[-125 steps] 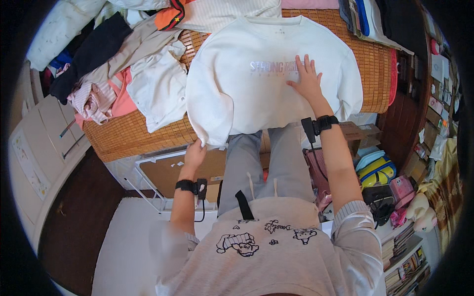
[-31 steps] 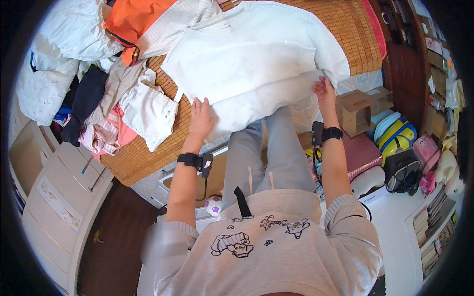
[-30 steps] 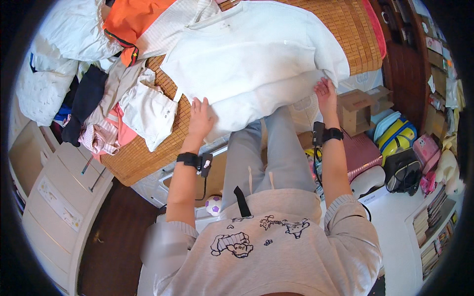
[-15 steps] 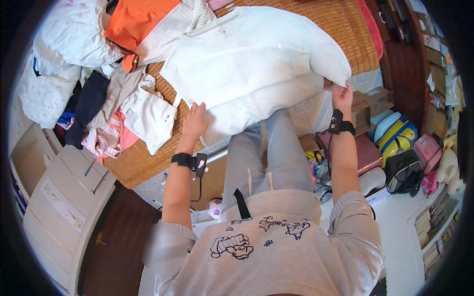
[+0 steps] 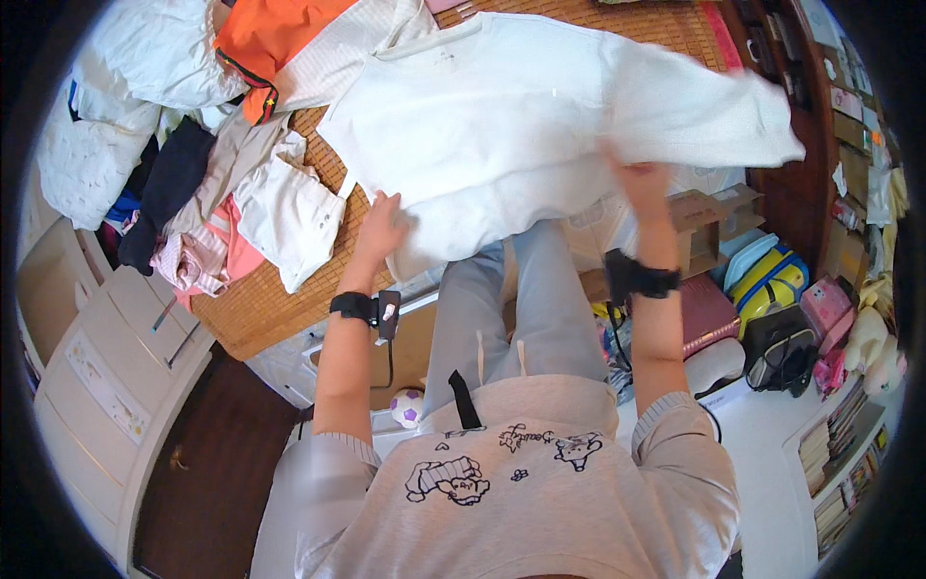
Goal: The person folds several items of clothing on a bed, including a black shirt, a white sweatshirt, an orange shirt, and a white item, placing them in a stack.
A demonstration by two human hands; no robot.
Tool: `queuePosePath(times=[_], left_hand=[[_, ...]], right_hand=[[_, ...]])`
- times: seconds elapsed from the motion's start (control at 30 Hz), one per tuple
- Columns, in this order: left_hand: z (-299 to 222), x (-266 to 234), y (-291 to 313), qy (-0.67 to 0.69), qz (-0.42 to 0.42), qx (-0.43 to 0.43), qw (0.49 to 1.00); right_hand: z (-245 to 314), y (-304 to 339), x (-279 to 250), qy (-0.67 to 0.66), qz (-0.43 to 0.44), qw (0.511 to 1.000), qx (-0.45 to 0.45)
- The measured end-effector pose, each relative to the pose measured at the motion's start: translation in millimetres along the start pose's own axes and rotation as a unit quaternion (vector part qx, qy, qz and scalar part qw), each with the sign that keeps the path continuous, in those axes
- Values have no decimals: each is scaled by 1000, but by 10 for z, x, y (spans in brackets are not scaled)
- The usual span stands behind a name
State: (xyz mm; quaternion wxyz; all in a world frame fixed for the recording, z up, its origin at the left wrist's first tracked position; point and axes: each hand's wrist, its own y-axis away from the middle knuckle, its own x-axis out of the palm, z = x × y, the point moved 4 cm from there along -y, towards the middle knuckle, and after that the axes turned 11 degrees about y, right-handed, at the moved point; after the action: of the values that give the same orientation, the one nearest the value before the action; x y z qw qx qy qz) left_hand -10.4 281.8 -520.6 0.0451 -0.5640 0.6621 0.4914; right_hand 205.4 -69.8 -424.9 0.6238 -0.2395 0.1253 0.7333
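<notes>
A white long-sleeved sweater lies spread over the woven bamboo mat, its neckline at the far side and its lower part hanging over the near edge. My left hand is at the sweater's lower left edge, fingers closed on the fabric. My right hand is smeared by motion beside the sweater's right side, just below the sleeve; whether its fingers grip anything does not show. That sleeve stretches out to the right, past the mat's edge.
Left of the sweater lie white shorts, a black garment and an orange garment. A white cabinet stands at the left. Cardboard boxes, a yellow bag and a black bag are at the right. A ball rests below.
The right sleeve has swung out to the right, away from my right hand, which has moved left toward the sweater's side. My left hand stays at the lower left edge, its fingers drawn closer together.
</notes>
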Motion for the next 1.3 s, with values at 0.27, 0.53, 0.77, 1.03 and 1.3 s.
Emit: queuePosePath(times=[0.27, 0.53, 0.77, 1.03, 1.3], left_hand=[[324, -327, -20, 503, -60, -165, 846], [-29, -330, -83, 667, -150, -105, 722], [-309, -633, 15, 737, -139, -29, 661], [31, -452, -68, 722, -187, -33, 666], [303, -146, -184, 577, -253, -80, 772]], right_hand=[[-20, 566, 1481, 281, 204, 924, -160], [35, 525, 1367, 281, 273, 915, -101], [-436, -248, 1098, 471, 205, 847, -135], [-730, -458, 1086, 533, 215, 812, -103], [-741, -415, 1003, 448, 203, 865, -105]])
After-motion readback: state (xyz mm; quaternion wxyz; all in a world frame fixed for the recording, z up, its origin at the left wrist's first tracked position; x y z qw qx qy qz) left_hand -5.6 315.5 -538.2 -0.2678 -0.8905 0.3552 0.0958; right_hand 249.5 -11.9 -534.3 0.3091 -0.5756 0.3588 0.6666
